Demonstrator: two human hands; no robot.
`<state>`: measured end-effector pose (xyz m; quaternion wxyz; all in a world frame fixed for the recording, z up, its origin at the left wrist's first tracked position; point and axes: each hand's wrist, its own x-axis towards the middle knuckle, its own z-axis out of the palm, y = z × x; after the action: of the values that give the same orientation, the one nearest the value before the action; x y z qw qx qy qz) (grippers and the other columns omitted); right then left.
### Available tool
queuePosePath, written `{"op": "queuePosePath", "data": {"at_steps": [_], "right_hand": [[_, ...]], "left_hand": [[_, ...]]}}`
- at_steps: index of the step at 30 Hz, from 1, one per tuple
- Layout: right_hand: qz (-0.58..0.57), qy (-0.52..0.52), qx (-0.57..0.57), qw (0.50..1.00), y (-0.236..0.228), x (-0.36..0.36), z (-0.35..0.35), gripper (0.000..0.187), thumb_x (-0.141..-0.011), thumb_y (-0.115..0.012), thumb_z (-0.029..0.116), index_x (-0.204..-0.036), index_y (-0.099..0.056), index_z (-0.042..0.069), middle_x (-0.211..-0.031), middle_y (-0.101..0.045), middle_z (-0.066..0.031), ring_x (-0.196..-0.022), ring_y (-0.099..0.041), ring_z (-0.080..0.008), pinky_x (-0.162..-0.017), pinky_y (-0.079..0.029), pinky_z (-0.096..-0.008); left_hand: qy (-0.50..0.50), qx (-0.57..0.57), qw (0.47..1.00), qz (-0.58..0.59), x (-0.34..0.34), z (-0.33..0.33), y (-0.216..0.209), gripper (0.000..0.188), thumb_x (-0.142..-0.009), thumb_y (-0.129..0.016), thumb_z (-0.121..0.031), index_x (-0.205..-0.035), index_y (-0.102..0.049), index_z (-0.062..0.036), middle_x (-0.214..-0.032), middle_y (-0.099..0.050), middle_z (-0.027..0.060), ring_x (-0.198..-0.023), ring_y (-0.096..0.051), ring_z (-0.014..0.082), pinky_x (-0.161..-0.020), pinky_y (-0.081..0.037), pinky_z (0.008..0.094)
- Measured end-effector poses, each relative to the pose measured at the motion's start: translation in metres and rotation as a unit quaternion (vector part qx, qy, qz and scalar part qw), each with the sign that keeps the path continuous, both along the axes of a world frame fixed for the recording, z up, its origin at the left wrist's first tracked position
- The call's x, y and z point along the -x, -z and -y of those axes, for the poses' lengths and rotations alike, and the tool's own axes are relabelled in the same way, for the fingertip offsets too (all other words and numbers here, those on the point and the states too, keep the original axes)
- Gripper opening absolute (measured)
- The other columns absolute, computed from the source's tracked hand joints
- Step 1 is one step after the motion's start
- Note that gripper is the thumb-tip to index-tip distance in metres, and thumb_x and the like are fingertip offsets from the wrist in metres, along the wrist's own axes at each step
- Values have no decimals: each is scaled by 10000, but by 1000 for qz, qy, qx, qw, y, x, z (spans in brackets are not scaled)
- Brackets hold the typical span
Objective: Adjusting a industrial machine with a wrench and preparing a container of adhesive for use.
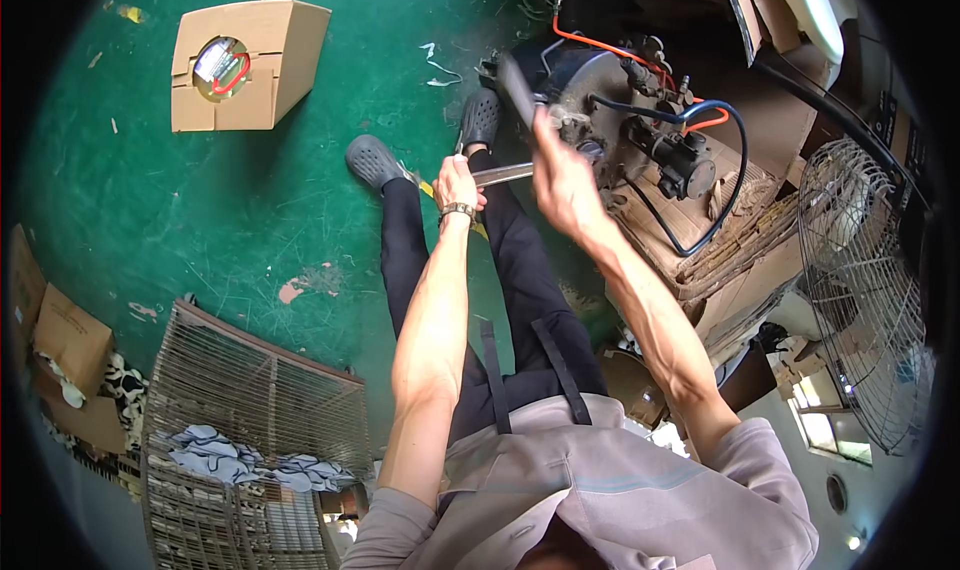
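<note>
My left hand [457, 184] is closed on a shiny straight metal bar [505, 175], which reaches right toward my right hand. A thin, dark tip also sticks up above the left fingers; I cannot tell whether it belongs to the bar. In my right hand [565, 180], the fingers are wrapped round a flat grey blade-like tool [518, 90] that points up and left, smeared by motion. Whether the bar's right end touches the right hand is unclear. Just beyond the right hand stands a dusty dark machine with a round tank [590, 80].
Orange and blue hoses [742, 160] loop round the machine's motor [685, 165]. A wire fan guard [865, 290] stands at the right. On the green floor sit a cardboard box [285, 65] and, lower left, a slatted rack [270, 370] with grey cloths [215, 455].
</note>
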<state>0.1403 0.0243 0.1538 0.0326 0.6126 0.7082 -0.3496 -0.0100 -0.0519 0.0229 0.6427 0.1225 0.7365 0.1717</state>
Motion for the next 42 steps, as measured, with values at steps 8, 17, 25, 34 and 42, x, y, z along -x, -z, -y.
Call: {"op": "queuePosePath", "data": {"at_steps": [8, 17, 25, 34, 42], "right_hand": [[35, -124, 92, 987, -12, 18, -93, 573, -917, -499, 88, -1487, -497, 150, -842, -729, -181, -545, -618, -241, -516, -506, -408], [-74, 82, -66, 992, 4, 48, -31, 695, -916, -524, -58, -1570, -338, 87, -879, -657, -273, -718, -659, -362, -671, -518, -400], [144, -36, 358, 922, -17, 81, -133, 432, -919, -505, 137, -1328, -593, 29, -967, -732, -213, -704, -716, -361, -713, -604, -454], [168, -46, 239, 955, 55, 16, 17, 615, -861, -645, 205, -1439, -472, 82, -986, -714, -246, -880, -723, -420, -811, -577, -525], [126, -31, 137, 982, 16, 38, 42, 912, -856, -667, 194, -1606, -154, 121, -916, -711, -235, -765, -719, -397, -679, -581, -502]], "left_hand": [[1, 60, 998, 9, 25, 25, 16, 506, -1065, -305, -403, -1255, -539, 4, -707, -685, 181, -434, -641, 251, -372, -544, 357], [8, 38, 999, 16, 19, 22, 13, 535, -1067, -308, -439, -1141, -588, 12, -645, -669, 155, -440, -635, 237, -408, -552, 348], [5, 56, 996, 66, 14, 30, 21, 648, -1058, -256, -456, -1070, -667, 44, -624, -672, 162, -464, -661, 246, -411, -551, 350], [162, 56, 981, 95, -8, 17, 5, 835, -1041, -235, -617, -930, -727, 48, -589, -665, 158, -461, -657, 250, -431, -547, 352], [203, 74, 975, 50, 4, 34, 14, 972, -1006, -181, -710, -630, -677, 37, -519, -629, 134, -451, -646, 247, -453, -544, 371]]}}
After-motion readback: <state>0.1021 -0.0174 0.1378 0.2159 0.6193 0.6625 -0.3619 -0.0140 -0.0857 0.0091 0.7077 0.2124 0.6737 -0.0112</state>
